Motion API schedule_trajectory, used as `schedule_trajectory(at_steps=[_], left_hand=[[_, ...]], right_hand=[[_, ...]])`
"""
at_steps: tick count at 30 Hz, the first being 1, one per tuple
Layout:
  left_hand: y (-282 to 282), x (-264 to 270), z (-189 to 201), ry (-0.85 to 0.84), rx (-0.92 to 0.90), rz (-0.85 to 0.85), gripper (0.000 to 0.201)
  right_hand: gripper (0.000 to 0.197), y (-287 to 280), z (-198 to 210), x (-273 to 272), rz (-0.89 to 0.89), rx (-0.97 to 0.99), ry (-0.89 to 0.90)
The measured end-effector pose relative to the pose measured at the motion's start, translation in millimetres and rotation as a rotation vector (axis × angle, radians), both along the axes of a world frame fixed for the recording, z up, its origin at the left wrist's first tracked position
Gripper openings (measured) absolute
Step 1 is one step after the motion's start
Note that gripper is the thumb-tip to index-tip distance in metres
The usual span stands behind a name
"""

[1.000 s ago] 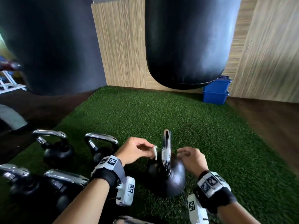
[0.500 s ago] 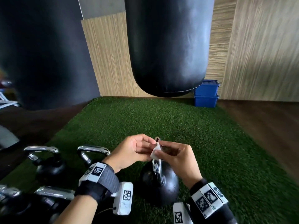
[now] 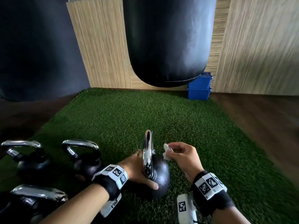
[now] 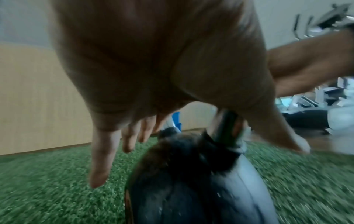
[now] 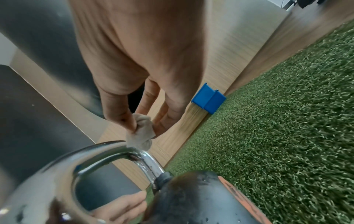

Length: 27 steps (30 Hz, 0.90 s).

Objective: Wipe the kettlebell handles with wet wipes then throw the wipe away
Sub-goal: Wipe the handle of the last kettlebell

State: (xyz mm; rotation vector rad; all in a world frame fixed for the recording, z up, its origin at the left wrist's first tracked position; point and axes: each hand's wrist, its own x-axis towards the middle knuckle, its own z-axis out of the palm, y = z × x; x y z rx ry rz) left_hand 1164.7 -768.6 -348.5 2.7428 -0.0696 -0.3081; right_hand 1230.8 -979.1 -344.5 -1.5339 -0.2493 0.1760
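**While L hand steadies the bell, wipe waits just right of the handle**

As the left hand (image 3: 137,168) rests on the black kettlebell (image 3: 159,173), thumb laid over the near side of the ball and fingers spread and fairly straight, it presses more than it clasps. The right hand (image 3: 182,157) pinches a crumpled white wipe (image 3: 166,151) between thumb and fingertips, close beside the chrome handle (image 3: 148,152) but, as far as I can see, not touching it.

Handle loop stands upright and is seen edge-on from the head view, so its long axis runs away from the person; the wipe lies to the R of it, near the upper part. R hand is clearly the nearer one for the wiping, I think with a short move to the left.

Writing: orange marking on the ball in the R wrist view, not readable. Other kettlebells (image 3: 84,160) stand to the left on the green turf (image 3: 129,117).
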Motion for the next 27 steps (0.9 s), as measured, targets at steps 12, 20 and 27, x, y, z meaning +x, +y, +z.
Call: schedule_trajectory(at_steps=[12,20,27], left_hand=[[5.6,4.0,-48.1,-0.202,-0.063,-0.006,0.099],[24.9,12.2,-31.2,-0.063,-0.069,-0.117,0.071],[29.2,23.5,-28.9,0.096,0.107,-0.147,0.063]], right_hand=[[0.027,26.0,-31.1,29.3,-0.100,-0.159,-0.007],[0.035,57.5,-34.6,44.8,-0.182,-0.316,-0.086],[0.025,71.6,-35.5,47.4,-0.131,-0.557,-0.159]])
